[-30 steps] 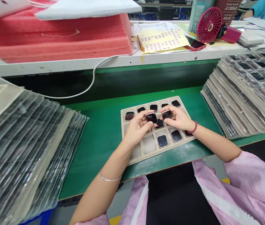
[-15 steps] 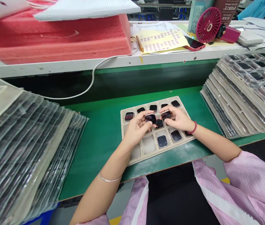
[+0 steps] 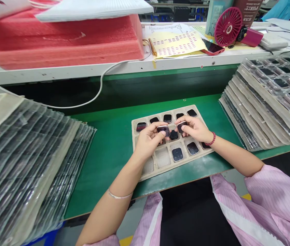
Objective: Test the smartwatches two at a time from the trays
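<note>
My left hand [image 3: 151, 137] is closed on a smartwatch case [image 3: 163, 130] with a dark screen and a pale metal rim. A similar dark-faced smartwatch case [image 3: 182, 126] is gripped in my right hand [image 3: 194, 130], the thumb lying across its screen. Both are held side by side, slightly apart, over a beige moulded tray [image 3: 136, 145]. Several more watch cases sit in the tray's pockets, such as a watch case [image 3: 177, 154] in the front row. Two pockets at the tray's front left hold no watch. My hands hide part of the middle row.
Tall stacks of trays stand on both sides, a left stack [image 3: 37, 164] and a right stack [image 3: 265, 112]. Behind, a white shelf [image 3: 124, 68] carries red foam [image 3: 65, 44], papers [image 3: 178, 42], a phone [image 3: 213, 47] and a pink fan [image 3: 228, 27]. A white cable [image 3: 101, 85] hangs below it.
The watch case in my left hand has tilted and shifted slightly left. My right thumb has moved further onto its watch screen. The tray is in the same place.
</note>
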A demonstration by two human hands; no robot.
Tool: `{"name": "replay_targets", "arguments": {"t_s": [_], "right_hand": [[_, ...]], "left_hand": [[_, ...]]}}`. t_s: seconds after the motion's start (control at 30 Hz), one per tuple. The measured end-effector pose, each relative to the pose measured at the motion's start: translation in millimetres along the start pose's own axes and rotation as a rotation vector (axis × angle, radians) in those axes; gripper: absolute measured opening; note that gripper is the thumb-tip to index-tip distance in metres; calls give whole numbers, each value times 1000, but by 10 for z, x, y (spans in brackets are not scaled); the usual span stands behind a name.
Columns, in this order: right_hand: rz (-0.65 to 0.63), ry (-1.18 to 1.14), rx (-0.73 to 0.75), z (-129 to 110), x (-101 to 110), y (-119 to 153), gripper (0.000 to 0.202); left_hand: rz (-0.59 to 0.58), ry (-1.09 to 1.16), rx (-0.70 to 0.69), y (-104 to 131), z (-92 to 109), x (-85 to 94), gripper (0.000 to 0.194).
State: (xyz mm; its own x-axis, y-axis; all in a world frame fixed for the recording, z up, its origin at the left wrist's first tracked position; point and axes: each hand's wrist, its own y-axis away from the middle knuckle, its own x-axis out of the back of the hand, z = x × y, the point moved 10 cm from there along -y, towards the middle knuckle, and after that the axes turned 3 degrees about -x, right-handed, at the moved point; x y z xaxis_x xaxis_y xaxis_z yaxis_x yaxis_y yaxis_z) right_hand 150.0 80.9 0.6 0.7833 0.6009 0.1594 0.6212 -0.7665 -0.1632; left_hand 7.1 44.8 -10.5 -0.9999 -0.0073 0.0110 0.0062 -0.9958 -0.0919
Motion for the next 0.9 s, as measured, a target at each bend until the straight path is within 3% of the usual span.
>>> {"name": "replay_targets", "arguments": {"t_s": [0.23,0.47,0.9], "right_hand": [[-25,1,-8,37,-24,3,25],[-4,80,137,-118,-19,15,26],[-14,107,102,-79,-28,20,36]], "left_hand": [[-6,8,-23,8,26,-5,30],[-92,31,-30,7,-20,-79,43],[-53,21,18,26,0,-77,49]]}}
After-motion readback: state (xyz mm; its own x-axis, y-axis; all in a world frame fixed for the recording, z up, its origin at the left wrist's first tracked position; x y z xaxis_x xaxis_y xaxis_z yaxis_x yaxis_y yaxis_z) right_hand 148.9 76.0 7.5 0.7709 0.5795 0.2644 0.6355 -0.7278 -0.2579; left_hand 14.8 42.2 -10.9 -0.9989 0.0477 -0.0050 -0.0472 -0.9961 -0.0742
